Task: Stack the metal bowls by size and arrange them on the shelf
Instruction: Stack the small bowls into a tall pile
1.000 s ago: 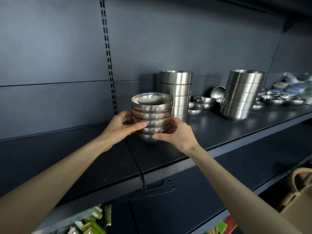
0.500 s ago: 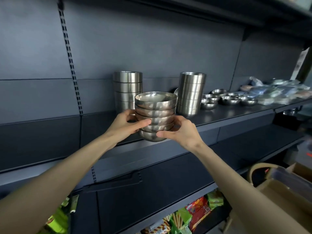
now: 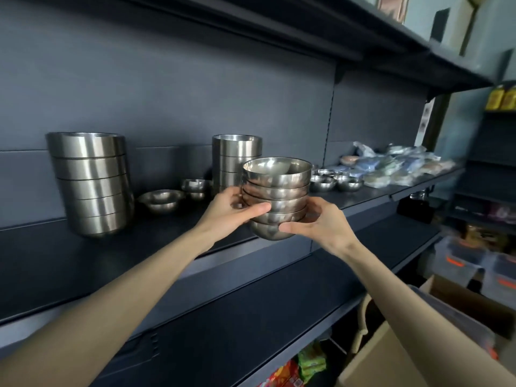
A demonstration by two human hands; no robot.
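A stack of several round metal bowls [image 3: 276, 196] is held in the air in front of the dark shelf [image 3: 167, 241]. My left hand [image 3: 231, 210] grips its left side and my right hand [image 3: 321, 222] grips its lower right side. Two tall stacks of straight-sided steel bowls stand on the shelf, one at the left [image 3: 89, 182] and one [image 3: 231, 160] partly hidden behind the held stack. Small loose bowls [image 3: 162, 201] lie between them, and more small bowls [image 3: 335, 182] lie to the right.
Plastic-wrapped goods [image 3: 391, 166] lie at the shelf's right end. An upper shelf [image 3: 335, 37] overhangs. A lower shelf [image 3: 279, 303] runs beneath my arms. Cardboard boxes [image 3: 405, 344] and plastic bins [image 3: 474, 263] stand at the lower right, with snack packets [image 3: 301, 367] below.
Both hands have carried the bowl stack off the shelf and to the right, past the first tall stack, so it now hangs in front of the second tall stack.
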